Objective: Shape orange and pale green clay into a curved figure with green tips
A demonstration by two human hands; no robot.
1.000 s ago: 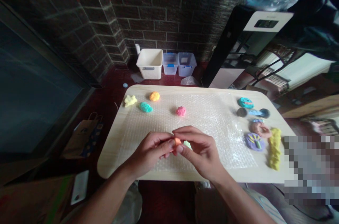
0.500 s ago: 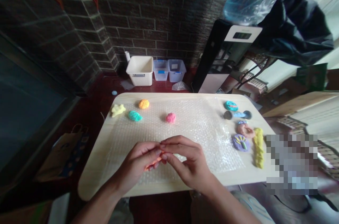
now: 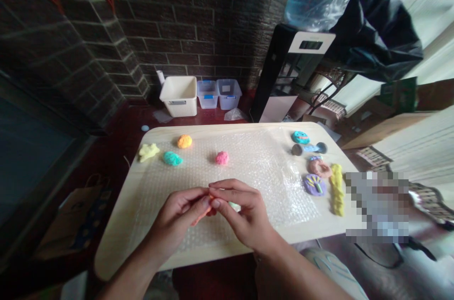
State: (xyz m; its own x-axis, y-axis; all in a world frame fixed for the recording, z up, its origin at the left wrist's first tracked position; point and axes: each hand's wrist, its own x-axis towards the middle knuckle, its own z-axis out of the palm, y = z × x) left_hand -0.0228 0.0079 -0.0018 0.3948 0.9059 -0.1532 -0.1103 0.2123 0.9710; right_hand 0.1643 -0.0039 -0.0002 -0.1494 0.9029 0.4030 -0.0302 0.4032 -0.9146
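Orange clay (image 3: 203, 216) sits pinched between the two hands, held over the near part of the table (image 3: 117, 233). The left hand (image 3: 177, 212) grasps it between thumb and fingers; the right hand (image 3: 244, 210) has its thumb and index fingertips closed on its upper end, the other fingers bent over. How hard they press, I cannot tell. A pale green piece (image 3: 234, 206) shows past the right thumb, partly hidden.

Below the hands lies bubble wrap (image 3: 255, 163). A pink ball (image 3: 222, 158) rests on it, beyond the hands. To the left are a teal lump (image 3: 172, 158), a yellow-orange ball (image 3: 184, 141) and, nearest the table's left edge, a pale yellow lump (image 3: 148, 152).

Along the right side are a teal disc (image 3: 301, 137), a grey-ended blue bar (image 3: 310, 148), a pinkish ring (image 3: 319, 168), a purple disc (image 3: 314, 185) with yellow strips, and a long yellow strip (image 3: 336, 189).
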